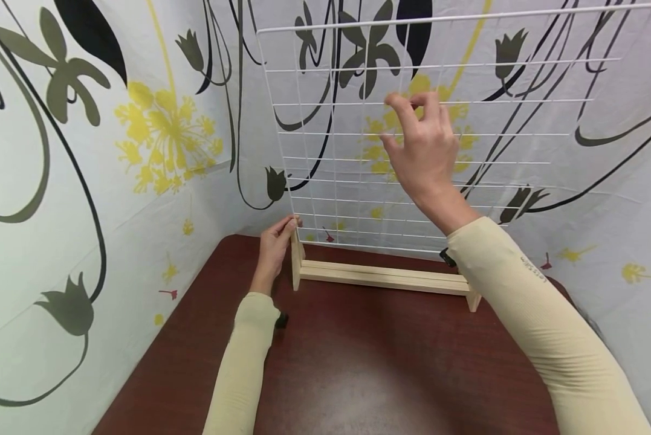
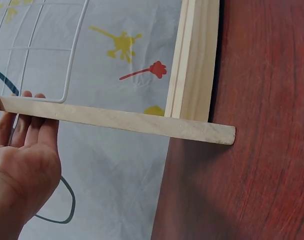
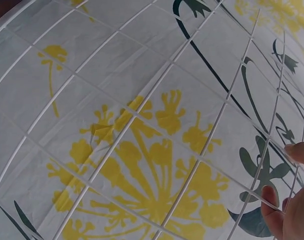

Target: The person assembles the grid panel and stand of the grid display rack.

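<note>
A white wire grid panel (image 1: 352, 134) stands upright at the back, its lower left corner by the top of a wooden stand's left upright (image 1: 295, 260). My left hand (image 1: 273, 244) grips that upright's top, thumb on one side and fingers behind; in the left wrist view, the panel's rounded corner lies by these fingers (image 2: 34, 130). Higher up, my right hand (image 1: 425, 145) holds the panel's wires near mid-width, fingers bent. The right wrist view catches only part of this hand (image 3: 297, 200) at its right edge, fingertips at the wires. My right forearm hides the panel's lower right part.
The stand's wooden crossbar (image 1: 385, 278) runs to a right foot (image 1: 473, 300) on the dark red-brown table (image 1: 390, 368). Walls covered in flower-patterned sheeting (image 1: 156, 254) close in behind and at both sides.
</note>
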Motion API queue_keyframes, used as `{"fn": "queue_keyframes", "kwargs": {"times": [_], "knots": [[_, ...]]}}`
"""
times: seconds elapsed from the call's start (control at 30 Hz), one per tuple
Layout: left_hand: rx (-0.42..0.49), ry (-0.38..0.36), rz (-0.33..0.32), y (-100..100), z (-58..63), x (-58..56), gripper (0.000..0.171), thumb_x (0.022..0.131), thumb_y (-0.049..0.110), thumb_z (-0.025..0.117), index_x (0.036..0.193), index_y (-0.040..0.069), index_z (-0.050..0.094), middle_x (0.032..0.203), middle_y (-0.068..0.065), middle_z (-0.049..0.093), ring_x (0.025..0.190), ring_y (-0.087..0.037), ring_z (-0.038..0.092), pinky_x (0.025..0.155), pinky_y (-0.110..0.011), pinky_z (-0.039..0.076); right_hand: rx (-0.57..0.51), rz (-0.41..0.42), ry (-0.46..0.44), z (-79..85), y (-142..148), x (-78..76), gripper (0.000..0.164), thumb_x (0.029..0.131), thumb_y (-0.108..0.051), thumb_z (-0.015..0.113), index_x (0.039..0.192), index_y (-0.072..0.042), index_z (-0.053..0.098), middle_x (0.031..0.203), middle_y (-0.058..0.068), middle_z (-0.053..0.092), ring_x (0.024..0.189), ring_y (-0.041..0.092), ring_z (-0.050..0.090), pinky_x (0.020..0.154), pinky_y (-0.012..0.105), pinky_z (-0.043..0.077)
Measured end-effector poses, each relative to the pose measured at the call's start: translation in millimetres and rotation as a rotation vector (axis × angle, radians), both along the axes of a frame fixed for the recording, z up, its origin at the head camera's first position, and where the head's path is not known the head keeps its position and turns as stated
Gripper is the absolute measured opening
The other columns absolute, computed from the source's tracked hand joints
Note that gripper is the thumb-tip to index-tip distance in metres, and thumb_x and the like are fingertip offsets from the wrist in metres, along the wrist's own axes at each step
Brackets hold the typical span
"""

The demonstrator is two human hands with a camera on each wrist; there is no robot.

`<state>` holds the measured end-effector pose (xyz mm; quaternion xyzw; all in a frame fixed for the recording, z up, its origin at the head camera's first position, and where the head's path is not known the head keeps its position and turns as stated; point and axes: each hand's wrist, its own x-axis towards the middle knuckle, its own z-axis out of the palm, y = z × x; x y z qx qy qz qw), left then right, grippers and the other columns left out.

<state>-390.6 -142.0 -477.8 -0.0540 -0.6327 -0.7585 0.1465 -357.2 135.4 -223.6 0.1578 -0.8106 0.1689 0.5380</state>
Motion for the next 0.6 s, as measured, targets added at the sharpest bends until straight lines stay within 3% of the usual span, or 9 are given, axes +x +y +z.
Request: {"fn": "queue_keyframes", "kwargs": {"times": [0.2, 0.43, 0.6], "knots": [[-0.027, -0.003, 0.027, 4.1, -2.3, 3.1, 0.036, 0.104, 0.029, 0.071, 0.133, 0.008, 0.073, 0.13, -0.019, 0.075, 0.124, -0.015, 0.07, 0.109, -0.029, 0.053, 0.008, -0.007, -0.013, -3.4, 1.4, -0.2, 0.048, 0.091, -0.018, 0.084, 0.133, -0.028, 0.064, 0.126, 0.014, 0.06, 0.114, 0.038, 0.063, 0.065, 0.065, 0.055], [-0.04, -0.001, 0.023, 3.9, -2.2, 2.0, 0.039, 0.104, 0.032, 0.071, 0.134, 0.007, 0.072, 0.134, -0.021, 0.072, 0.133, -0.026, 0.066, 0.118, -0.033, 0.049, 0.026, -0.006, -0.024, -4.0, 3.1, 0.5, 0.049, 0.093, -0.019, 0.081, 0.137, -0.029, 0.061, 0.13, 0.014, 0.059, 0.112, 0.037, 0.062, 0.062, 0.064, 0.055], [-0.035, 0.001, 0.03, 4.1, 0.3, 0.8, 0.041, 0.103, 0.032, 0.071, 0.134, 0.005, 0.072, 0.133, -0.021, 0.073, 0.133, -0.027, 0.067, 0.117, -0.031, 0.049, 0.047, 0.016, -0.041, -2.8, 6.0, 2.2, 0.055, 0.094, -0.019, 0.08, 0.143, -0.031, 0.058, 0.134, 0.013, 0.057, 0.11, 0.036, 0.06, 0.063, 0.062, 0.055]]}}
